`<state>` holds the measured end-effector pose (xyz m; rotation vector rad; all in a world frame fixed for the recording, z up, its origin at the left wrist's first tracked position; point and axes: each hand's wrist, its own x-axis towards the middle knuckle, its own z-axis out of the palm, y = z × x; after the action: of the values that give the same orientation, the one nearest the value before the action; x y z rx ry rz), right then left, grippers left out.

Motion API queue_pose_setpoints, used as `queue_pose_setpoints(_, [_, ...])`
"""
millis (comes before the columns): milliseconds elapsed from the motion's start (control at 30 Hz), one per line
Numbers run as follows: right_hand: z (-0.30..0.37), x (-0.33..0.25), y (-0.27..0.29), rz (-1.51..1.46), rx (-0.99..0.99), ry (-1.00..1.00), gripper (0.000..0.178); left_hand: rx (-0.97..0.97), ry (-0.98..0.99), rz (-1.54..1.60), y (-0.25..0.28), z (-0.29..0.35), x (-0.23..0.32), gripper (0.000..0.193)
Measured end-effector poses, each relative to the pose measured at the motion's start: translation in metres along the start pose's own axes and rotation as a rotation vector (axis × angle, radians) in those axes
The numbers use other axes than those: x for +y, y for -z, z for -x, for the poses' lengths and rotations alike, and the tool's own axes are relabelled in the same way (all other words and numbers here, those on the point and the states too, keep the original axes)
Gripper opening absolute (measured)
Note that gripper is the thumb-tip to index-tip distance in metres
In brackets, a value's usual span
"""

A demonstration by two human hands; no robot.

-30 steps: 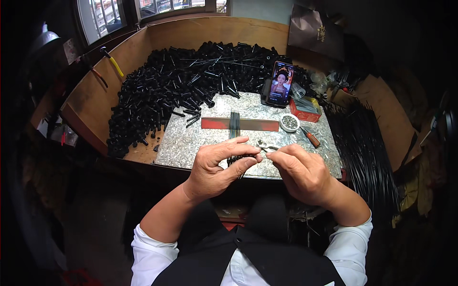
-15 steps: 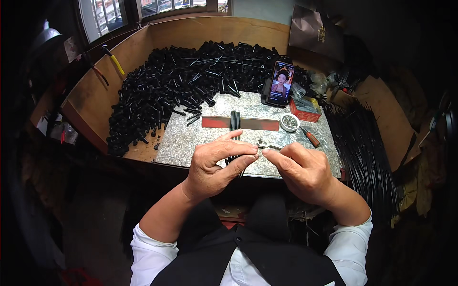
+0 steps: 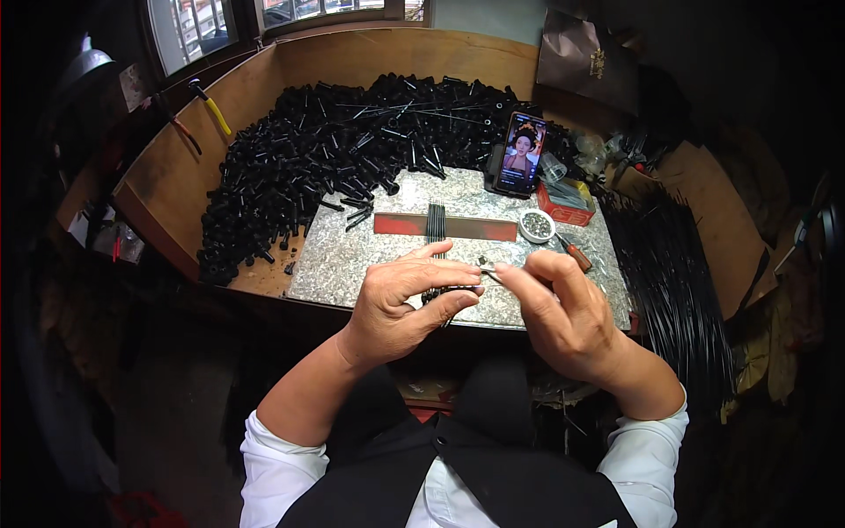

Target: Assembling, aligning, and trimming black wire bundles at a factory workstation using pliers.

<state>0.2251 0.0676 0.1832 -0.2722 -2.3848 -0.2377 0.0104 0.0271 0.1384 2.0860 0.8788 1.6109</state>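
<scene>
Writing: a gold-coloured mark on the dark paper bag (image 3: 585, 62); small lettering on the phone (image 3: 522, 154) screen; marks on the red box (image 3: 568, 211).
Thin rods (image 3: 437, 229): dark, straight, glossy, side by side; they lie across a red-brown strip (image 3: 480, 229), lower ends under the left hand.
Left hand (image 3: 400, 295): fingers and thumb drawn together about the rods' lower ends.
Right hand (image 3: 568, 317): thumb and forefinger pinched on a small metal tool (image 3: 492, 274), its tip beside the left fingertips.
Edges: both hands near the front edge of the speckled board (image 3: 343, 264); black parts (image 3: 352, 132) heaped along its far and left sides; white bowl (image 3: 537, 241) and screwdriver (image 3: 577, 257) beyond the right hand.
</scene>
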Motion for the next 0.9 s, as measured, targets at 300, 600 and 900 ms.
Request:
queue_pose_setpoints(300, [-0.007, 0.008, 0.006, -0.023, 0.016, 0.037, 0.034, -0.071, -0.019, 0.022, -0.001, -0.003, -0.006, 0.015])
queue_pose_setpoints(600, [-0.010, 0.007, 0.007, 0.026, -0.020, 0.074, 0.040, -0.075, -0.144, -0.083, 0.001, -0.004, -0.020, 0.034])
queue_pose_setpoints(900, [-0.015, -0.001, -0.002, -0.358, -0.004, -0.089, 0.044, -0.100, -0.181, -0.124, 0.002, -0.005, -0.025, 0.036])
